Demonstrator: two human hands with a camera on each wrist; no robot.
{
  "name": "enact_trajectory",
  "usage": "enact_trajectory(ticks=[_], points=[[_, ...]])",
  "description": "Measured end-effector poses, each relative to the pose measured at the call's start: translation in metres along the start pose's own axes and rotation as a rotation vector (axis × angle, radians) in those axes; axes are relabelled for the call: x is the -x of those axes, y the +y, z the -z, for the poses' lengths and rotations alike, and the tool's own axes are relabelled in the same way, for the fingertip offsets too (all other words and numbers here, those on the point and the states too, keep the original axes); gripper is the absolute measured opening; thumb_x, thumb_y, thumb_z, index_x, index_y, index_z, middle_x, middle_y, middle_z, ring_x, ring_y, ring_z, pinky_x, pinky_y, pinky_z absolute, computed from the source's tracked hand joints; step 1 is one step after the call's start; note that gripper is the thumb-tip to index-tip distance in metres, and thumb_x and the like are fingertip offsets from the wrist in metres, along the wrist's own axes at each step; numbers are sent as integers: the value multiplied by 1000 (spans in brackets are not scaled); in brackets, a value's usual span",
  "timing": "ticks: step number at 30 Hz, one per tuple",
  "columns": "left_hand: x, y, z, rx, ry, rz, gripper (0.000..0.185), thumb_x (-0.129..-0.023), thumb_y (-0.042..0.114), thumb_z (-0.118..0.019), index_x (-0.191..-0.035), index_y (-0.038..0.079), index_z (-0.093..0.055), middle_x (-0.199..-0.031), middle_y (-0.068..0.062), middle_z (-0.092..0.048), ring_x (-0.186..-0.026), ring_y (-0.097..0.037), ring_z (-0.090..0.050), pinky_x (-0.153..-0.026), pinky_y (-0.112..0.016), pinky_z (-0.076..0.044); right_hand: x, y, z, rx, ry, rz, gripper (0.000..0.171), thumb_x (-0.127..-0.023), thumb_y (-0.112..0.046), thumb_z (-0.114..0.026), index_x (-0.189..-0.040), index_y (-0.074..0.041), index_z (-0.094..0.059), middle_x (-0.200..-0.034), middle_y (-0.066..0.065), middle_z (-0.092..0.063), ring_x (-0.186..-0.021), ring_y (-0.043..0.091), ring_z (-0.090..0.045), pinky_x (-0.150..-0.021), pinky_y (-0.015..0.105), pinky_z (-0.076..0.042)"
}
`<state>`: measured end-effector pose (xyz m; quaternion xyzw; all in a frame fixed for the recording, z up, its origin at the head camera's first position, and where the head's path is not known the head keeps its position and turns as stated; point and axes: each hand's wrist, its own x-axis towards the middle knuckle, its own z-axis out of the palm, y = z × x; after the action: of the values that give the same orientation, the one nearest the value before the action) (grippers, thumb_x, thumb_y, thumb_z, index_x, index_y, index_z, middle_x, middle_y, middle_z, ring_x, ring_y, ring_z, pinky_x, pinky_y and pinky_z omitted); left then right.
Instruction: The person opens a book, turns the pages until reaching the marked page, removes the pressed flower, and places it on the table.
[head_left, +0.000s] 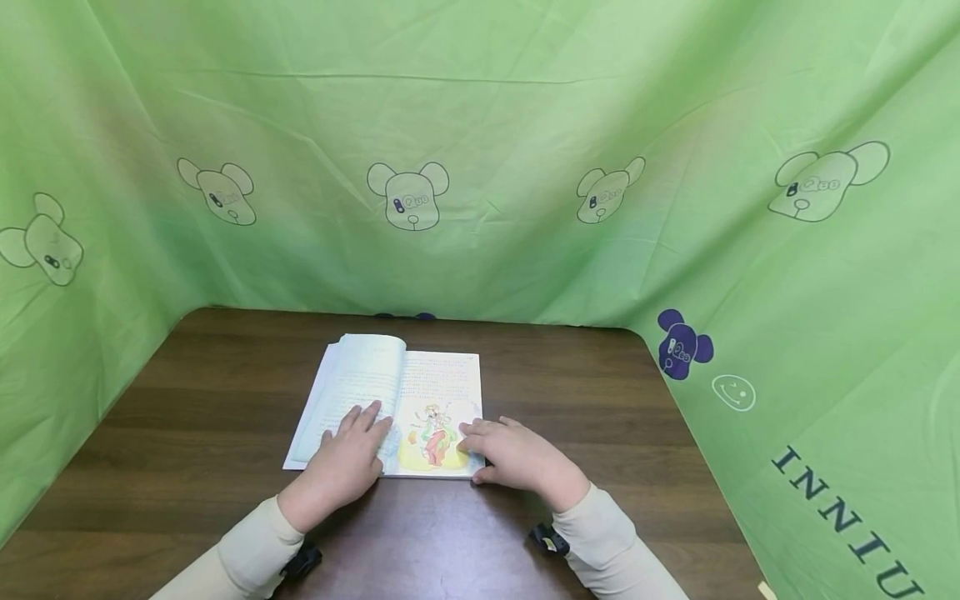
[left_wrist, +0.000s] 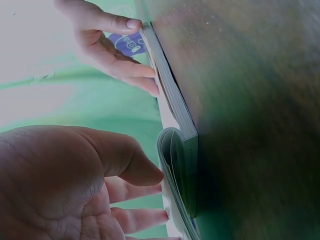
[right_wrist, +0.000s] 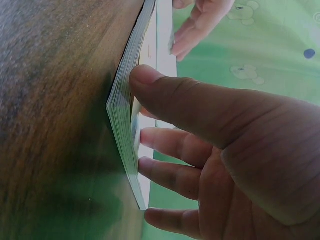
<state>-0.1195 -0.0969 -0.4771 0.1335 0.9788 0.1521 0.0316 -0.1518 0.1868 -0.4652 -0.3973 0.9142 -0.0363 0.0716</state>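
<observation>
An open book (head_left: 442,375) lies on the brown table, its right page printed with text above a coloured picture of a figure. The left pages (head_left: 363,367) bulge up in a curve near the spine. My left hand (head_left: 345,458) rests on the lower part of the left page, fingers spread and fairly straight. On the right page's lower outer edge, my right hand (head_left: 517,454) touches the paper with its fingertips, the thumb at the near corner. The right wrist view shows the thumb (right_wrist: 165,95) against the thick page block (right_wrist: 125,115), the other fingers on the page.
The dark wooden table (head_left: 585,383) extends around the book. A green cloth (head_left: 495,267) with bear-head prints hangs behind and along both sides. Black wrist devices (head_left: 550,540) sit at both sleeves. A small pale object (head_left: 767,590) shows at the lower right edge.
</observation>
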Motion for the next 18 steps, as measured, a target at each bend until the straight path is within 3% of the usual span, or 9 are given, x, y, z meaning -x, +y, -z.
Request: enact_trajectory(ticks=[3, 7, 11, 14, 18], points=[[1, 1, 1, 7, 10, 13, 50, -91, 8, -62, -141, 3, -59, -158, -21, -43, -144, -48, -39, -95, -82, -37, 0, 0, 0, -4, 1, 2, 44, -87, -33, -80, -126, -17, -70, -149, 6, -58, -140, 23, -52, -111, 60, -41], [1, 1, 1, 22, 18, 18, 47, -98, 25, -66, -140, 4, -60, -157, -21, -44, -143, -48, -40, -95, -81, -38, 0, 1, 0, -5, 1, 10, 42, -88, -33, -79, -126, -15, -71, -148, 7, -59, -139, 24, -53, -111, 61, -40], [1, 1, 2, 33, 15, 23, 57, -96, 39, -70, -140, 5, -61, -157, -21, -44, -143, -48, -40, -97, -80, -37, -1, 1, 1, 27, 13, 32, 28, -92, -30, -75, -116, -16, -74, -144, 6, -63, -136, 23, -56, -110, 60, -42], [1, 1, 3, 31, 20, 20, 58, -95, 41, -71, -140, 5, -61, -156, -22, -45, -143, -49, -40, -97, -80, -38, -2, 1, 2, 67, 53, 71, 6, -95, -24, -71, -95, -19, -73, -133, 5, -69, -129, 21, -62, -105, 59, -47], [2, 2, 4, 28, 31, 20, 58, -95, 44, -71, -138, 6, -62, -153, -22, -48, -141, -49, -42, -95, -80, -39, -3, 1, 1, 91, 124, 106, 20, -97, -18, -65, -78, -20, -58, -100, -1, -72, -97, 16, -68, -89, 48, -55]])
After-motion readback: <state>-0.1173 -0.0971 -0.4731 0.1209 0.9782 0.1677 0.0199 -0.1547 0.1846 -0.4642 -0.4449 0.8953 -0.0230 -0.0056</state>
